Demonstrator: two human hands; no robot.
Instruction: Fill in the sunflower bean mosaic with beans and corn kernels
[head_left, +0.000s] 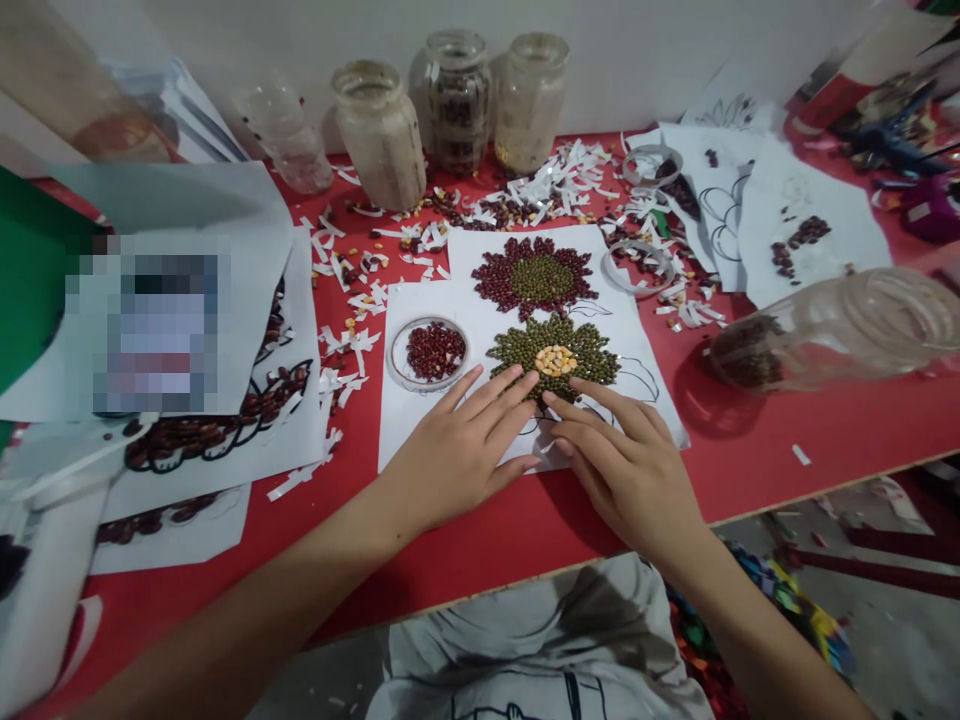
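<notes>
On the red table lies a white paper sheet (pixel 420 430) with two flowers made of beans. The upper flower (pixel 491 277) has dark red bean petals and a green centre. Green mung beans form the lower flower (pixel 517 345), with yellow corn kernels (pixel 555 360) at its middle. My left hand (pixel 472 440) rests spread on the sheet, its fingertips at the lower flower's left edge. My right hand (pixel 619 450) has its fingers stretched out at that flower's lower edge, partly covering it. A round lid (pixel 392 350) of red beans (pixel 435 352) sits left of the flowers.
Several glass jars (pixel 379 135) stand along the wall. A clear jar (pixel 847 325) lies on its side at right. Paper shreds (pixel 555 180) and loose beans litter the back. Bean-covered papers (pixel 285 440) lie left, other drawings (pixel 817 210) right. The table edge (pixel 810 485) is near.
</notes>
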